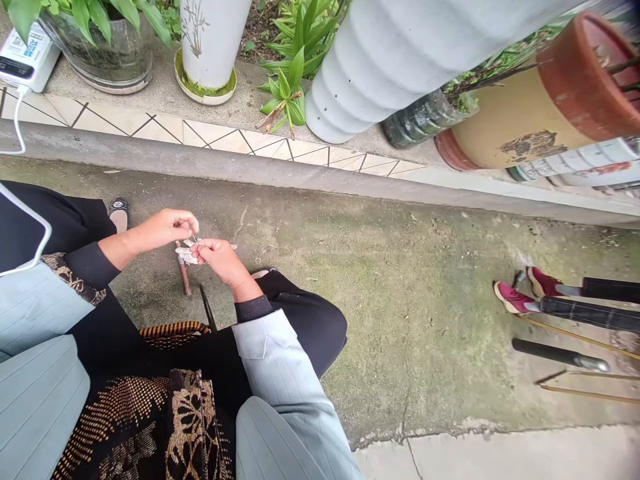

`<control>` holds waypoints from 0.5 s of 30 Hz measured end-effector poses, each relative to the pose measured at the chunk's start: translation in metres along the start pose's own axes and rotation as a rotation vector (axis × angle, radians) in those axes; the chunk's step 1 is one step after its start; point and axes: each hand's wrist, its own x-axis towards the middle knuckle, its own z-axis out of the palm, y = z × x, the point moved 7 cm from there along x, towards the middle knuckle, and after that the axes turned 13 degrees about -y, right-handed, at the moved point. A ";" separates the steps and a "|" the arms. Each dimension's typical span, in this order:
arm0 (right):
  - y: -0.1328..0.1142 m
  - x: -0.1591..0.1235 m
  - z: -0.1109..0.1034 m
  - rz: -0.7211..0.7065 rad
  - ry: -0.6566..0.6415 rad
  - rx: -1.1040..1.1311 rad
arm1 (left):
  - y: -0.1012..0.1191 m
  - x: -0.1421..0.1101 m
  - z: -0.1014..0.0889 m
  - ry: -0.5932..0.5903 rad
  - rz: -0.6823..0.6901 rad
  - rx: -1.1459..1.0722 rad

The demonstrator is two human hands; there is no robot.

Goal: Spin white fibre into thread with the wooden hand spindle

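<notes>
My left hand (167, 229) is closed in a pinch in front of my lap. A thin, pale strand shows just below its fingertips, but whether they grip it is too small to tell. Close by on its right, my right hand (217, 255) pinches a small whitish piece, largely hidden by the fingers. Under both hands lie pale, elongated pieces (186, 255), whose kind I cannot make out. A reddish-brown stick or handle (185, 277) reaches down from them toward my knees.
A raised tiled ledge (220, 137) runs along the far side, bearing potted plants, a white pot (213, 47) and a white device (27, 60) with a cable. At right are another person's red shoes (517, 297), near a dark rod (555, 353). A woven seat edge (173, 330) shows between my legs.
</notes>
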 end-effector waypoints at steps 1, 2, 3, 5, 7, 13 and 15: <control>0.000 0.000 -0.002 0.007 0.013 -0.006 | 0.006 0.000 0.001 -0.038 0.048 0.196; 0.000 -0.001 -0.004 0.013 0.024 -0.011 | 0.011 -0.001 0.003 -0.068 0.100 0.362; -0.001 -0.001 -0.006 0.017 0.031 -0.018 | 0.015 -0.002 0.005 -0.092 0.145 0.491; -0.001 -0.002 -0.009 0.024 0.032 -0.042 | 0.016 -0.003 0.009 -0.126 0.189 0.637; -0.003 -0.003 -0.011 0.036 0.035 -0.116 | 0.013 -0.002 0.011 -0.150 0.180 0.695; -0.011 -0.008 -0.011 0.111 0.081 -0.407 | 0.003 -0.001 0.016 -0.167 0.105 0.753; -0.008 -0.006 -0.009 0.124 0.060 -0.356 | 0.009 -0.003 0.018 -0.132 0.112 0.811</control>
